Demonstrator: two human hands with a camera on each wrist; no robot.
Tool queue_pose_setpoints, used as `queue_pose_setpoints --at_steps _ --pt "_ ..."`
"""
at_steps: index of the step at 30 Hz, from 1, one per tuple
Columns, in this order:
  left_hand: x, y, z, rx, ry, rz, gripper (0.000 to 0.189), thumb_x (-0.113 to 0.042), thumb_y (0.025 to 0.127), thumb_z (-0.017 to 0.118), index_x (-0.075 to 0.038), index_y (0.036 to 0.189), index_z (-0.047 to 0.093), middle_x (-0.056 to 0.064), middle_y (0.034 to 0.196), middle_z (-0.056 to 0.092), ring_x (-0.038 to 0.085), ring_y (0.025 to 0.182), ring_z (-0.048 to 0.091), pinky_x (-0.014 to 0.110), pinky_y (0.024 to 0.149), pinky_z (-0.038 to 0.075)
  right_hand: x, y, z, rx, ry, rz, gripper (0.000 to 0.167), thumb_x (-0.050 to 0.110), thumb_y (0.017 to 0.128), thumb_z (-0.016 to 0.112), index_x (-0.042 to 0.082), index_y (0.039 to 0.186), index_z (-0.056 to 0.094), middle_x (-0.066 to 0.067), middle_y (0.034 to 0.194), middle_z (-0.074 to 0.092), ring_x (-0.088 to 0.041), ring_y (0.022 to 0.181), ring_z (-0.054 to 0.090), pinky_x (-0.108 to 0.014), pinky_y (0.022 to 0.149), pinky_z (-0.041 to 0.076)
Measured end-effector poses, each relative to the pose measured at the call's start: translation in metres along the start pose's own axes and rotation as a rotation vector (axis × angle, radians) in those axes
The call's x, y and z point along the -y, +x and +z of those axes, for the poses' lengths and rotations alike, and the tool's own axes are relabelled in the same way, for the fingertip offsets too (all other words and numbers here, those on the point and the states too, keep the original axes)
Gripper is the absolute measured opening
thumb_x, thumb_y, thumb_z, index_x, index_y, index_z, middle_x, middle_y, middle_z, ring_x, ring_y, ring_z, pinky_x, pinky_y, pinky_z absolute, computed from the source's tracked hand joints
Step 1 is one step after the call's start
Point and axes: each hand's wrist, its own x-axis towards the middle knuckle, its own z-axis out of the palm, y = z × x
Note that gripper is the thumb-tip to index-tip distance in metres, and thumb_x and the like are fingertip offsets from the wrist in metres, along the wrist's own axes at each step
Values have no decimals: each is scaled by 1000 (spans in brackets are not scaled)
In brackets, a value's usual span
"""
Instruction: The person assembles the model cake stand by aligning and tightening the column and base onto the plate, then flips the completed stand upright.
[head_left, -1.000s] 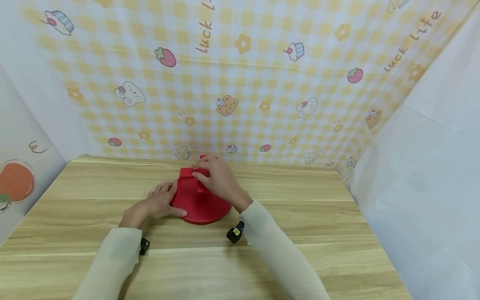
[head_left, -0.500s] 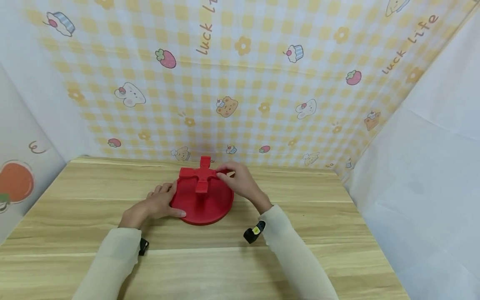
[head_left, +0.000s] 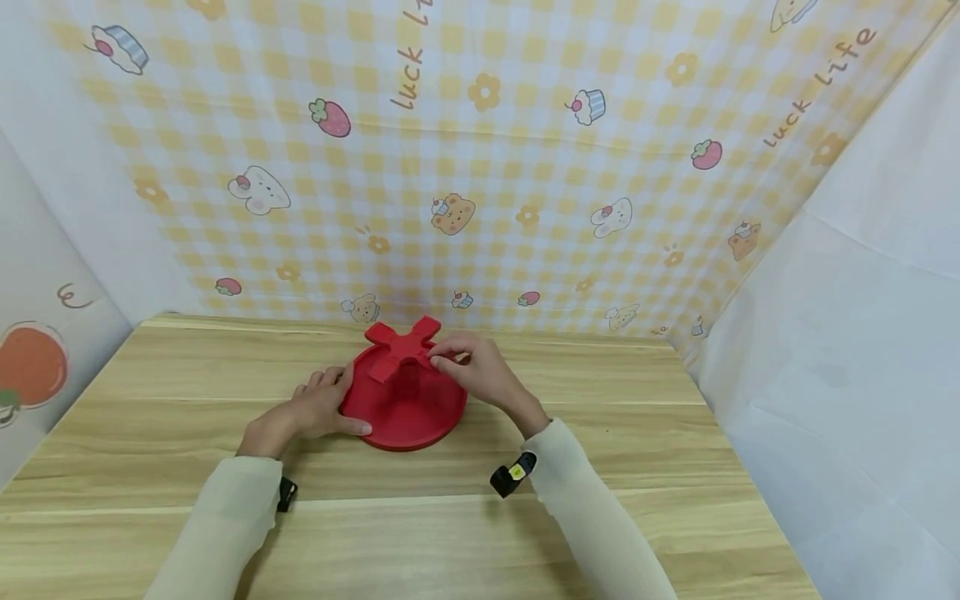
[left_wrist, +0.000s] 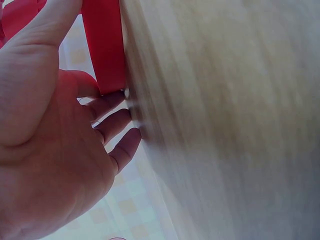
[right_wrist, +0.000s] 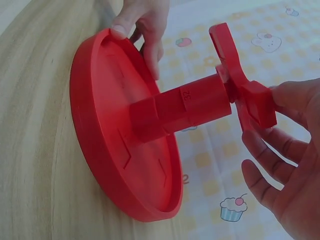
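A red round base (head_left: 405, 425) with a raised rim lies flat on the table. From its middle rises a red column (right_wrist: 175, 110) marked "32", topped by a red four-armed cross (head_left: 403, 346). My left hand (head_left: 317, 408) holds the base's left edge, its thumb over the front-left rim and its fingers along the outer side. My right hand (head_left: 480, 371) pinches the cross's right front arm between thumb and fingertips. In the left wrist view, the left fingertips (left_wrist: 125, 147) touch the table beside the base's wall.
The wooden table (head_left: 600, 467) stretches to both sides and toward me. A checked curtain (head_left: 487, 167) hangs close behind the base, and a white cloth (head_left: 847, 375) borders the right side. A small black camera (head_left: 513, 475) is strapped to the right wrist.
My right hand has moved from over the cross to its right side and taken hold of an arm. The cross has turned clockwise to a diagonal stance. The left hand has stayed put.
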Motion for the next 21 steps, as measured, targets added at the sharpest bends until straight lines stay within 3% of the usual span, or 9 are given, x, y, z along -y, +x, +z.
queue_pose_setpoints --at_steps 6,18,21 --pt "0 0 0 -2 -8 -1 120 -55 78 78 11 153 12 32 151 24 50 132 25 67 106 25 3 -3 3 34 -4 -15 14 14 94 68 13 104 78 1 101 69 -12 91 59 -31 76 54" --pt "0 0 0 -9 2 13 119 -55 80 77 11 154 11 33 150 25 50 130 26 67 105 27 7 -6 10 63 -13 -44 16 12 95 67 11 107 77 -2 106 71 -12 91 59 -21 72 52" --pt "0 0 0 -15 5 19 119 -55 79 77 10 154 11 32 150 26 49 129 28 66 104 29 8 -5 8 22 -4 -56 16 13 95 67 10 106 77 -2 103 72 -12 86 60 -23 71 53"
